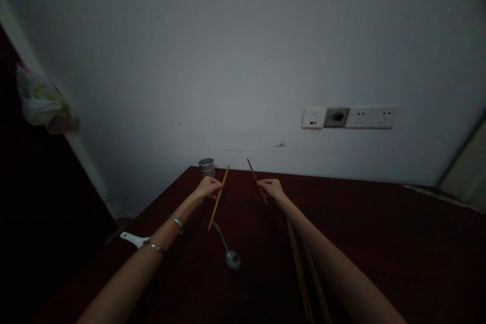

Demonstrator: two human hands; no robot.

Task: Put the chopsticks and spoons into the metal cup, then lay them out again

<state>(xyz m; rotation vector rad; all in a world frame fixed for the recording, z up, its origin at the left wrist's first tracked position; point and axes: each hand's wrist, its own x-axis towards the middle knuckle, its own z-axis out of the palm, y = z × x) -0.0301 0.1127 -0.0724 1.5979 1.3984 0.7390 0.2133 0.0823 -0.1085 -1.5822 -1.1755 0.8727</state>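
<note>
My left hand pinches a light wooden chopstick near its upper part, and the stick slants down to the left. In my right hand is another chopstick, darker in tone, leaning the opposite way. The two sticks are held apart above the dark red table. A metal spoon lies between my forearms, its handle end close to the left chopstick's lower tip. Several more chopsticks lie beside and partly under my right forearm.
A grey metal cup stands at the table's back left corner, behind my left hand. Partly hidden by my left forearm is a white handled utensil. The wall behind carries sockets. A plastic bag hangs at far left.
</note>
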